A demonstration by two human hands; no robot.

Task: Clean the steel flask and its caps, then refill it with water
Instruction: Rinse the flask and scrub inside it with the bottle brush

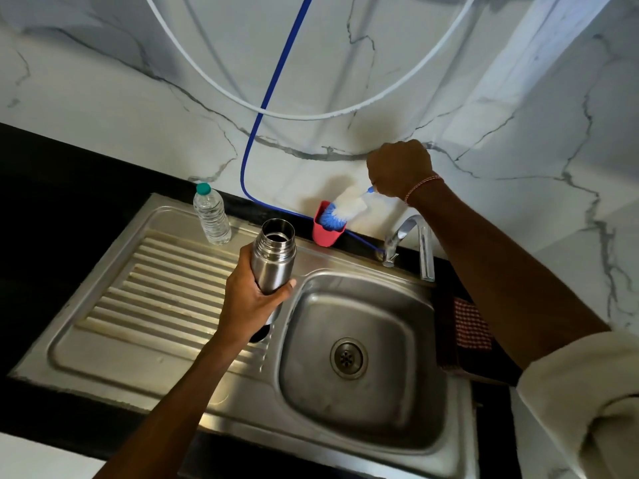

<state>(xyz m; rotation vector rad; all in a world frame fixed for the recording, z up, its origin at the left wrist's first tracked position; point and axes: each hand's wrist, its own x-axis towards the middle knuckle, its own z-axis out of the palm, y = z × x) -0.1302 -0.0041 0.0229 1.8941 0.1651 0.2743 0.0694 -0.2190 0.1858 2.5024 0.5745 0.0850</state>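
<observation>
Left hand [256,299] grip is wrapped round the lower body of the steel flask [275,257]. Mouth open and up, held over the drainboard [155,295] just beside the basin [304,340] edge, probably so drips land on steel. Right hand [397,171] grip is closed on the handle end of the bottle brush [342,210] — brush tilted, bristles in the mouth of the red cup [325,235] by the wall. Looks like the scrub step. Tap [411,233] is just right of the cup, plastic bottle [211,216] left — open lane between to the flask. Caps not clearly visible.
</observation>
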